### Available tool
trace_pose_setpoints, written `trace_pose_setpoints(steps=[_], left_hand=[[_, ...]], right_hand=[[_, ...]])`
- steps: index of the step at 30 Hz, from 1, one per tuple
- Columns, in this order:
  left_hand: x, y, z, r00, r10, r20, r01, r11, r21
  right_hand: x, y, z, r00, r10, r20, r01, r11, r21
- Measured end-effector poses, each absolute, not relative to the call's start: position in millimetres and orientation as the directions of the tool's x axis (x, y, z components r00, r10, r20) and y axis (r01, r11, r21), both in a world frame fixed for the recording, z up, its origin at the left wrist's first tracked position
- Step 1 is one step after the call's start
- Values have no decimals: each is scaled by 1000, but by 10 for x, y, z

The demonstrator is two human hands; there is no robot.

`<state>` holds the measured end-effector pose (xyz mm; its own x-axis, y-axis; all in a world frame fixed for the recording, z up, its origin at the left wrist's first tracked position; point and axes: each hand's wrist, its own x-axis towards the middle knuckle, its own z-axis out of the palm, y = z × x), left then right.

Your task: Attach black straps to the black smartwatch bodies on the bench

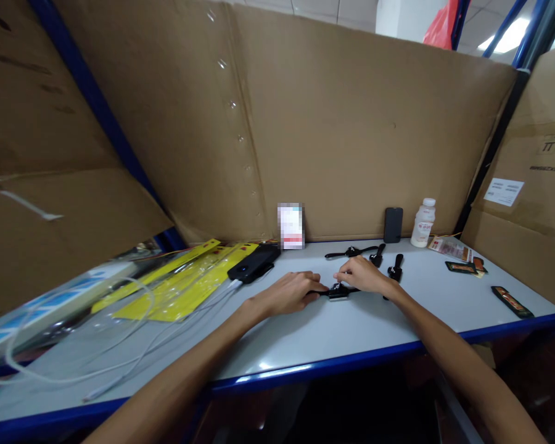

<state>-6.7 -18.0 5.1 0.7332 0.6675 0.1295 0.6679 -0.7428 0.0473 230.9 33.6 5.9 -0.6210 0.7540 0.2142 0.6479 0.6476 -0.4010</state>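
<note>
- Grips one handle of a black tool on the bench with the left hand.
- Pinches at its middle with the narrowed right hand.
- Seems partway through handling it; cannot tell whether done with similar tools nearby.

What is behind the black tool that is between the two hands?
Behind the black tool, a similar tool lies on the table, and a cardboard panel stands farther back. The right hand covers part of the space; anything under it cannot be seen.
</note>
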Motion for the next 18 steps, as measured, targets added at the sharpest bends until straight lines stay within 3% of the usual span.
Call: trace_pose_setpoints(steps=[5, 10, 15, 18], left_hand=[[-68, -180, 47, 730, 672, 125, 673, -739, 44], [-71, -181, 47, 727, 676, 119, 675, -736, 53], [-63, -185, 57, 729, 677, 104, 676, -735, 53], [-60, -184, 58, 730, 675, 105, 674, -737, 51]], right_hand=[[2293, 322, 84, -630, 763, 147, 637, 615, -464], [2375, 379, 116, -619, 770, 155, 678, 623, -391], [2507, 377, 260, -713, 693, -108, 676, 639, -367], [2524, 355, 313, -710, 688, -148, 685, 626, -373]])
